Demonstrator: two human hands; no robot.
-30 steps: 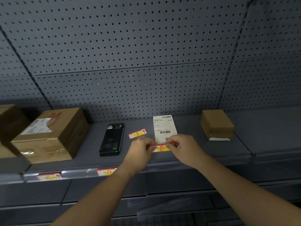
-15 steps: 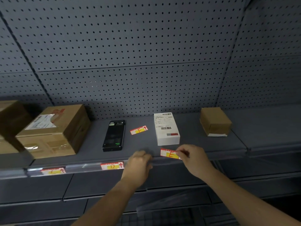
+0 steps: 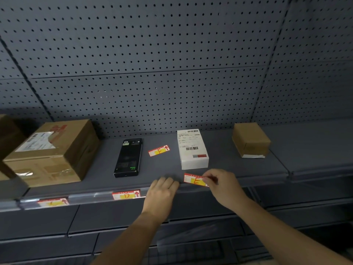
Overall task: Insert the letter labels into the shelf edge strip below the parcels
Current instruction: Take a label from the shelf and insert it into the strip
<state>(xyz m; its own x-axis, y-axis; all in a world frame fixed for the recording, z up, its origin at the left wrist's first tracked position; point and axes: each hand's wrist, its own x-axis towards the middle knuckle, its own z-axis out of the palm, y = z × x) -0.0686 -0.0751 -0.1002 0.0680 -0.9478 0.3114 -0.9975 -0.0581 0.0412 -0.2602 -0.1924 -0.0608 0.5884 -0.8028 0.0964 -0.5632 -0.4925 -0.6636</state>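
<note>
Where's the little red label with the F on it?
In the head view the F label lies on the shelf, slightly left of centre, between the black handheld device and the white parcel, not yet in the edge strip.

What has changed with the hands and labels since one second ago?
The left hand let go of the E label and moved down to the shelf edge. The right hand, pinching it alone, lowered it there. The F label and white parcel stayed.

I get a dim, bluish, flatly lit feed; the shelf edge strip (image 3: 89, 196) glints, frame edges bow, detail looks soft.
</note>
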